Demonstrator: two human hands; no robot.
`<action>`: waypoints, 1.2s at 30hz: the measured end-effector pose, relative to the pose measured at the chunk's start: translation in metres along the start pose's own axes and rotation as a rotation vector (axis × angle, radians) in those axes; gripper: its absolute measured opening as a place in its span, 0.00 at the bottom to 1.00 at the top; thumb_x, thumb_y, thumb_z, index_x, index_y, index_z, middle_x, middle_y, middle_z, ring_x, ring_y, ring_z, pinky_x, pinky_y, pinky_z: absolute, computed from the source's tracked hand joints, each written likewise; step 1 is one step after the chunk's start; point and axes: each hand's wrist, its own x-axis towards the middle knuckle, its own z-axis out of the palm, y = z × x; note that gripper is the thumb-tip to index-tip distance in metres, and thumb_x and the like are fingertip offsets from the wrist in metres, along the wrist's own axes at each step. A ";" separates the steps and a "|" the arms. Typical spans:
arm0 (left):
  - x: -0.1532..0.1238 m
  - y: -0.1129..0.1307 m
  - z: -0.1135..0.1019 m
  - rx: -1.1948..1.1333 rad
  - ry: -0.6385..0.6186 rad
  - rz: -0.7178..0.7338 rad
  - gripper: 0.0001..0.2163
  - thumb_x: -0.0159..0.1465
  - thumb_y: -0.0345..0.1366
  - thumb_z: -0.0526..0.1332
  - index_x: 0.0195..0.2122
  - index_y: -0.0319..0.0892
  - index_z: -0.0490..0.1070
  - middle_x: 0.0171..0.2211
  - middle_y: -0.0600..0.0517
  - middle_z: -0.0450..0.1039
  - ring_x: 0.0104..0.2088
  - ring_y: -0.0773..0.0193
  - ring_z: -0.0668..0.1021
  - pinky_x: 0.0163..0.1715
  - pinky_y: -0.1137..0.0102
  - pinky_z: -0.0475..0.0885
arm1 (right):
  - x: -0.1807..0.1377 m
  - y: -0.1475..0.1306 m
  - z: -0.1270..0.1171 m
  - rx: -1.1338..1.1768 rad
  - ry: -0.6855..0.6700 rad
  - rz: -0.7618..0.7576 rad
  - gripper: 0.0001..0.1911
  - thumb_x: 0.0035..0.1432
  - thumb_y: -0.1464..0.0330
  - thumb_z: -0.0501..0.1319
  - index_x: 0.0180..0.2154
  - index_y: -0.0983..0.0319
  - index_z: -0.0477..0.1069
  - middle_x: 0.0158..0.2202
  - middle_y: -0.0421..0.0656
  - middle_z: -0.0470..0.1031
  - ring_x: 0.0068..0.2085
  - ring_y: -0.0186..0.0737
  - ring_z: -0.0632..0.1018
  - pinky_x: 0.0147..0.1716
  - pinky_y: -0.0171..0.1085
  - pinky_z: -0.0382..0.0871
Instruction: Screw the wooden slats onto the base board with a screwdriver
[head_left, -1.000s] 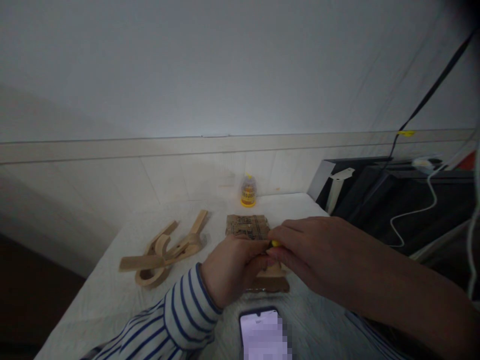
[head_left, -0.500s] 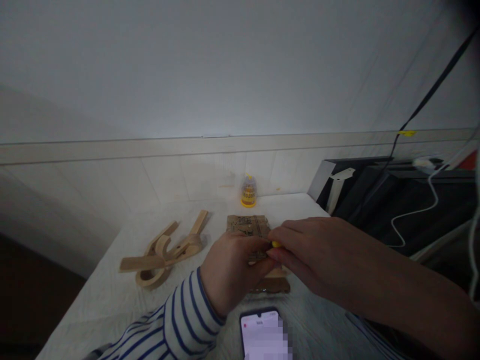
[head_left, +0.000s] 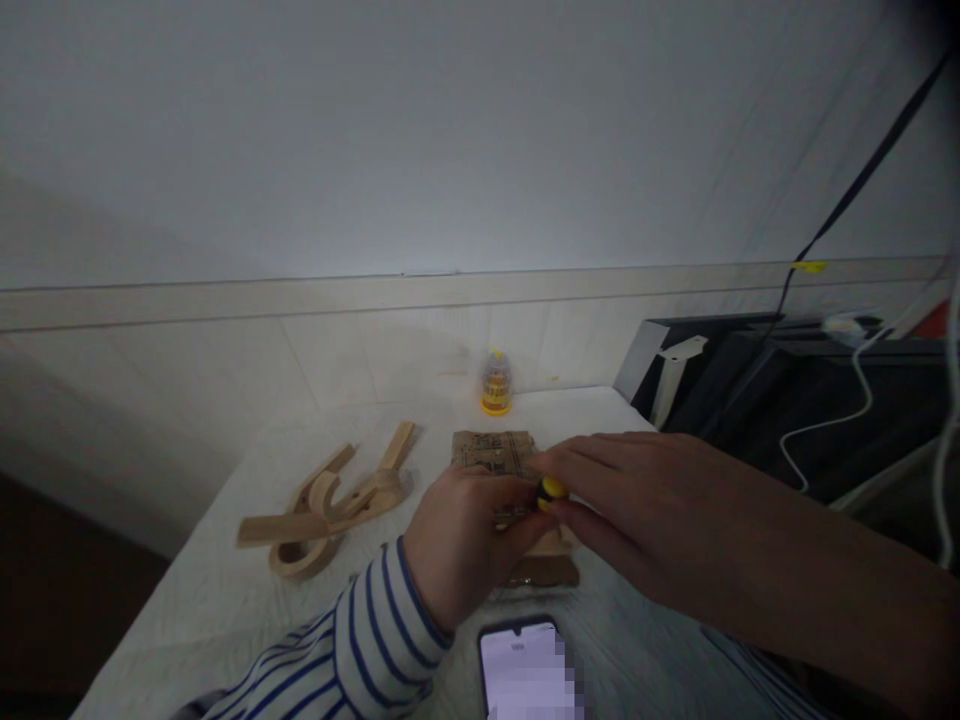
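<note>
My left hand (head_left: 459, 540), in a striped sleeve, is closed on a brown wooden board piece (head_left: 544, 565) near the middle of the white table (head_left: 225, 600). My right hand (head_left: 622, 505) pinches a small tool with a yellow and black top (head_left: 553, 489) and holds it against that piece. Just behind the hands lies a flat brown sheet (head_left: 493, 452) with printed marks.
A heap of curved wooden parts (head_left: 330, 497) lies to the left. A small yellow-based clear container (head_left: 496, 382) stands at the wall. A lit phone (head_left: 525, 670) rests at the near edge. Dark furniture with white cables (head_left: 825, 400) fills the right side.
My right hand's fingers have shifted slightly, so the tool's yellow top shows more. Both hands stay at the same spot.
</note>
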 end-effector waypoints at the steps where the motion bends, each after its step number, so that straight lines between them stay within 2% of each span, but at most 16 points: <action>1: 0.000 0.000 0.000 0.001 -0.001 -0.003 0.09 0.60 0.37 0.56 0.28 0.40 0.73 0.23 0.53 0.73 0.26 0.66 0.74 0.26 0.74 0.64 | -0.001 0.000 0.000 0.009 0.002 -0.004 0.06 0.51 0.75 0.57 0.34 0.62 0.66 0.30 0.39 0.71 0.28 0.36 0.71 0.27 0.36 0.65; 5: 0.000 -0.001 0.000 0.012 0.004 -0.014 0.08 0.59 0.37 0.58 0.27 0.40 0.73 0.23 0.53 0.72 0.25 0.66 0.73 0.26 0.74 0.63 | -0.002 0.002 0.002 0.043 0.000 -0.001 0.07 0.51 0.76 0.56 0.34 0.60 0.66 0.30 0.38 0.71 0.29 0.36 0.72 0.29 0.37 0.65; 11: 0.000 -0.001 -0.001 -0.011 -0.014 0.012 0.07 0.59 0.35 0.58 0.27 0.40 0.72 0.22 0.54 0.71 0.24 0.68 0.73 0.24 0.75 0.62 | 0.001 0.002 0.004 0.019 -0.026 0.032 0.05 0.50 0.76 0.56 0.30 0.61 0.66 0.27 0.37 0.70 0.25 0.36 0.71 0.24 0.36 0.63; 22: 0.000 -0.003 -0.003 -0.018 -0.100 0.043 0.07 0.61 0.34 0.55 0.30 0.41 0.71 0.23 0.54 0.70 0.26 0.67 0.71 0.26 0.75 0.62 | 0.003 0.001 0.004 -0.004 -0.030 0.041 0.05 0.52 0.75 0.56 0.30 0.61 0.67 0.27 0.38 0.71 0.26 0.35 0.72 0.25 0.36 0.63; 36: 0.002 -0.004 -0.003 -0.004 -0.126 0.095 0.09 0.63 0.33 0.53 0.27 0.39 0.69 0.21 0.56 0.67 0.24 0.70 0.69 0.25 0.76 0.61 | 0.005 0.000 0.004 -0.005 0.003 0.057 0.05 0.52 0.76 0.56 0.28 0.61 0.66 0.25 0.37 0.70 0.23 0.34 0.70 0.22 0.34 0.59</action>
